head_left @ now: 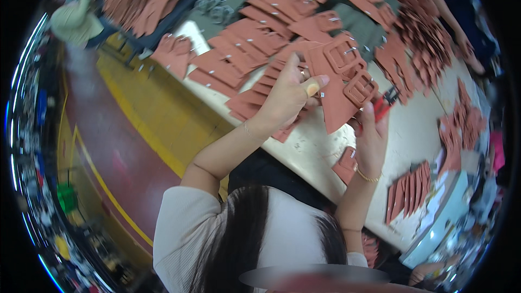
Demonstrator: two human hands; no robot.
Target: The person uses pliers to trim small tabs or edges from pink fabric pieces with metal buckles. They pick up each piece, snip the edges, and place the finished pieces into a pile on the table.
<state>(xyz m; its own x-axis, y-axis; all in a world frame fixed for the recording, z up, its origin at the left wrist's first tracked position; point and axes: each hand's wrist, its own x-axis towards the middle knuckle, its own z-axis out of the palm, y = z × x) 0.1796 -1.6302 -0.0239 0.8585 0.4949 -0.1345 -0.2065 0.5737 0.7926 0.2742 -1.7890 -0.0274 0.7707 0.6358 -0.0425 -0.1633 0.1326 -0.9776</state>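
Note:
My left hand (290, 95) pinches the upper edge of a terracotta fabric piece with covered buckles (339, 78), held up above the white table (309, 149). My right hand (372, 133) sits under the piece's lower right corner and grips red-handled snips (384, 104), their tip close to the lower buckle. The fingers of my right hand are partly hidden behind the fabric.
Rows of matching terracotta pieces (244, 49) cover the table behind my hands, with more stacks at the right (410, 187) and far right (461, 125). One small piece (345, 164) lies near my right wrist. Another person (461, 19) works at the far side. Yellow floor (146, 114) lies left.

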